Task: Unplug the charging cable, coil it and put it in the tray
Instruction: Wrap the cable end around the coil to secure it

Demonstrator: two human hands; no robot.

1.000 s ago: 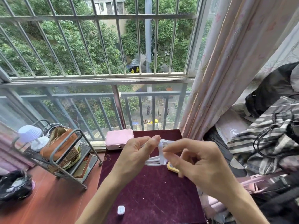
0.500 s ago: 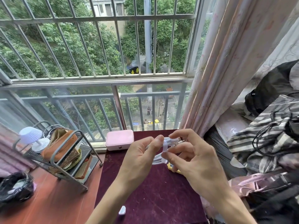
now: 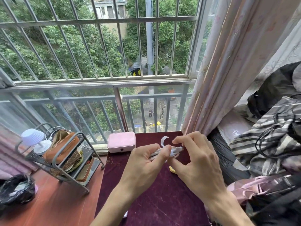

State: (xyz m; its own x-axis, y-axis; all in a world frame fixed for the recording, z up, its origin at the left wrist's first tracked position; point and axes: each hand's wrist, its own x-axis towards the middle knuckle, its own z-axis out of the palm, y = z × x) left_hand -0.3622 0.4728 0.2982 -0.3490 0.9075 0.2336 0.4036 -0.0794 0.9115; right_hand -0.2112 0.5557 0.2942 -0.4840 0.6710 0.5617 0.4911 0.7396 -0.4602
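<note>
securing the coil: bundle axis runs hand to hand

holding position is as follows. the charging cable [image 3: 160, 154] is unplugged and gathered into a flat white bundle, held up off the maroon table [image 3: 162, 201]. the left hand [image 3: 143, 162] grips the bundle's near end, fingers curled round it and thumb pressed on top. the right hand [image 3: 195, 160] meets the far end, its fingers bent round the strands near the plug tip, in a pinch rather than a full fist.

key relation: the bundle's long axis lies roughly level, pointing from the left palm across to the right fingertips. a white strap [image 3: 163, 141] curls up free just above the left thumb, between the two hands. the right hand is the nearer one to the strap's loose end, so the wrap looks like its job while the left hand steadies the coil.

judgement: coiling appears done and fastening is in hand. placing is not yet done.

a yellow object [image 3: 172, 169] shows under the right hand, but i cannot tell what it is. a pink box [image 3: 121, 141] sits just beyond the left hand, and a metal rack [image 3: 68, 160] stands well out to its left.
</note>
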